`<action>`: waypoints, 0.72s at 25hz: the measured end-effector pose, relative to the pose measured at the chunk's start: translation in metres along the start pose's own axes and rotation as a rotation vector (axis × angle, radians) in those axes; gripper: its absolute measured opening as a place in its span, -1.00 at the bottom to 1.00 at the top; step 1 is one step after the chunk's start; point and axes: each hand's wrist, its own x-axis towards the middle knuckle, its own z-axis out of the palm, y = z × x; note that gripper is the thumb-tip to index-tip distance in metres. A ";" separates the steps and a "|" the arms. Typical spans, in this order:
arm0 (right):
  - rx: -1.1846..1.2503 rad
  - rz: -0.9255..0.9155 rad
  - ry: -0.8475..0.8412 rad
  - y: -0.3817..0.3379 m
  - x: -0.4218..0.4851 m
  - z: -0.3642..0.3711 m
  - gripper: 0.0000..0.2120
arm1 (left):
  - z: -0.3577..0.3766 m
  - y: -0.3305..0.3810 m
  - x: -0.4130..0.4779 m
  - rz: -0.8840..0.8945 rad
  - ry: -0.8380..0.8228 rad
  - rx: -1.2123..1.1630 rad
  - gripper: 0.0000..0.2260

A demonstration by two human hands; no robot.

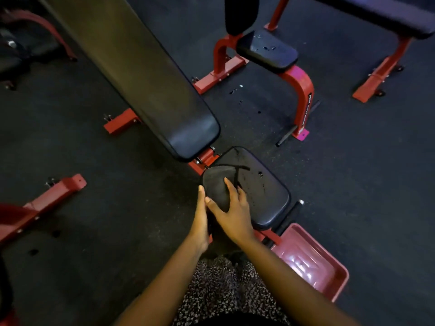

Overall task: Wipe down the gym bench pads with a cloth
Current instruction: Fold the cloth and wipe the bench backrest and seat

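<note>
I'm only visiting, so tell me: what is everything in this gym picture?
seat pad: one, black, centre, spotted
cloth: one, black, on the seat pad's left side
back pad: one, black, long, running up-left from the seat pad
small pad: one, black, upper middle
far pad: one, dark, top right
bench frames: several, red, under and around the pads
tray: one, red, floor at lower right
floor: one, dark, everywhere beneath
patterned garment: one, black and white, bottom centre
left hand: one, straight fingers against the cloth's edge
right hand: one, fingers spread on the cloth
</note>
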 end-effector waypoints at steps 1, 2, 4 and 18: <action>-0.036 0.019 -0.006 0.001 0.007 0.000 -0.23 | -0.003 -0.004 0.004 -0.031 -0.008 -0.027 -0.30; -0.073 0.036 -0.011 0.003 0.016 -0.002 -0.20 | -0.007 -0.006 0.010 -0.061 -0.021 -0.041 -0.17; -0.090 0.043 -0.013 0.011 0.035 -0.005 -0.24 | -0.016 -0.010 0.027 -0.074 -0.081 -0.047 -0.11; -1.084 -0.639 -0.146 0.088 0.257 0.051 -0.25 | -0.032 -0.077 0.274 0.117 0.528 -0.520 -0.30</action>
